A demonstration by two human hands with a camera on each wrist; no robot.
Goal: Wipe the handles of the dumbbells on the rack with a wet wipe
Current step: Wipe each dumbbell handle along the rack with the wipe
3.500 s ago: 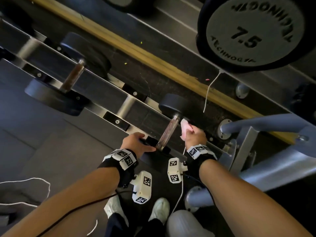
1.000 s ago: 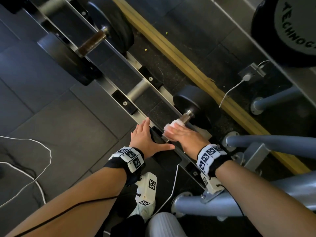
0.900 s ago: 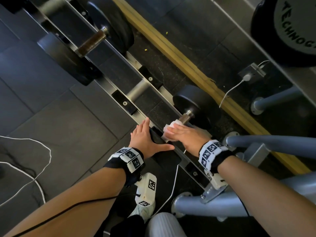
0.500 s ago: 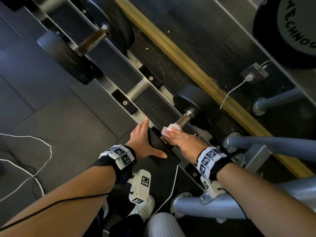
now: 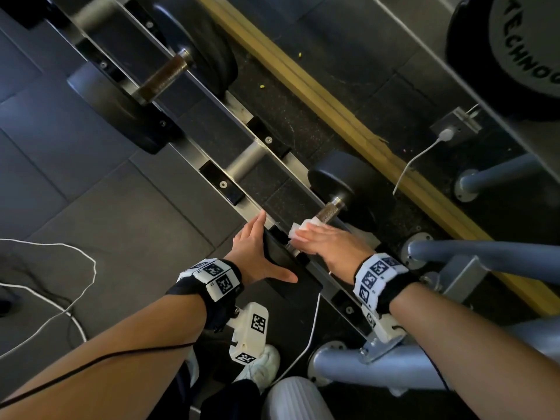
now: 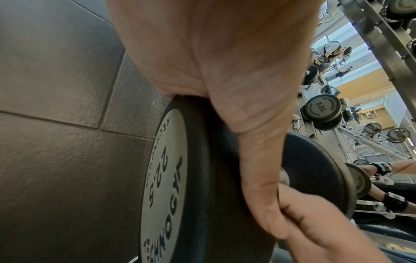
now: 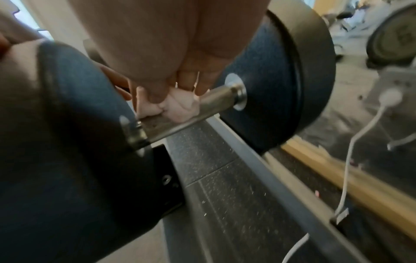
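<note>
Fingers of the right hand (image 5: 325, 242) are curled over a bunched white wet wipe (image 5: 300, 229), which is pressed onto the near end of a metal handle (image 5: 328, 211); in the right wrist view the wipe (image 7: 178, 106) is seen crumpled under the fingertips, against the bar (image 7: 198, 108), close to the near weight head. The left hand (image 5: 257, 253) is laid flat w/ fingers straight and thumb spread, braced on the edge of that near black head (image 6: 202, 178), nothing gripped. The dumbbell being wiped is seated across the two rails of the rack (image 5: 242, 159), at the right end of the lowest tier, its far head (image 5: 336, 180) toward the yellow floor strip (image 5: 348, 116). A second dumbbell (image 5: 163, 77) w/ a brownish, worn-looking handle is seated further left on the same rack, not yet reached. Handling, as judged: wipe is soft, limp, light and probably slick when damp, so it is best wrapped around the bar and pinched, not just dabbed. Dumbbell is heavy and rigid, unlikely to be shifted by wiping, but could be rolled a little in its cradle; bracing the head is sensible. Bar's texture cannot be told; underside is probably only reached by curling the wipe round.
</note>
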